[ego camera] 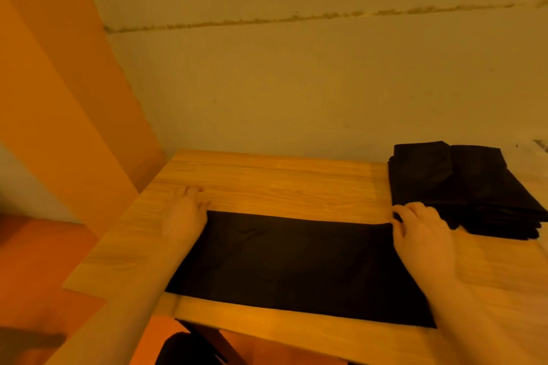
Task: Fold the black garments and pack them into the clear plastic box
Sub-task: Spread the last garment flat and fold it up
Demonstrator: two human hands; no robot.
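A black garment (296, 264) lies flat as a wide rectangle on the wooden table (281, 184), near its front edge. My left hand (185, 210) rests at the garment's far left corner, fingers laid flat and reaching onto the wood. My right hand (421, 234) is at the far right corner, fingertips pinching the cloth's edge. A stack of folded black garments (462, 184) sits at the table's right, just beyond my right hand. No clear plastic box is visible.
A plain wall rises right behind the table. An orange panel (59, 83) stands at the left. Orange floor (35, 270) shows left of and below the table, with a dark object (189, 350) under the front edge.
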